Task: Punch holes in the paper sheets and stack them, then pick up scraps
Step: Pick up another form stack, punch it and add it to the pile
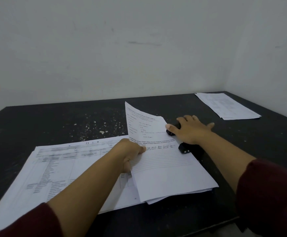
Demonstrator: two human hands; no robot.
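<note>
The printed form sheet (158, 151) lay in the middle of the frame, its right edge pushed into the black hole punch (184, 144), its far end lifted and curling up off the desk. I saw my left hand (130, 154) pinching the sheet's left edge, thumb on top and fingers curled beneath it, so the hand was closed on the paper. My right hand (192, 130) lay flat over the punch, palm down, fingers spread and mostly straight, thumb reaching toward the sheet's right edge; it pressed on the tool rather than wrapping it. Only two dark ends of the punch showed, one beyond the thumb and one below the heel of the hand.

Under the form, in the lower left and centre of the frame, sat a wide stack of table-printed sheets (57, 171), slightly fanned, with the form overlapping its right part. A second, smaller pile of papers (228, 106) rested in the upper right of the frame, well apart from the punch, near the corner of the wall. Pale paper scraps (94, 127) were scattered across the dark desk (36, 124) just beyond the big stack, left of the raised sheet. Dark red sleeves (269, 194) covered both forearms at the bottom of the frame. A plain pale wall (139, 48) filled the upper half.
</note>
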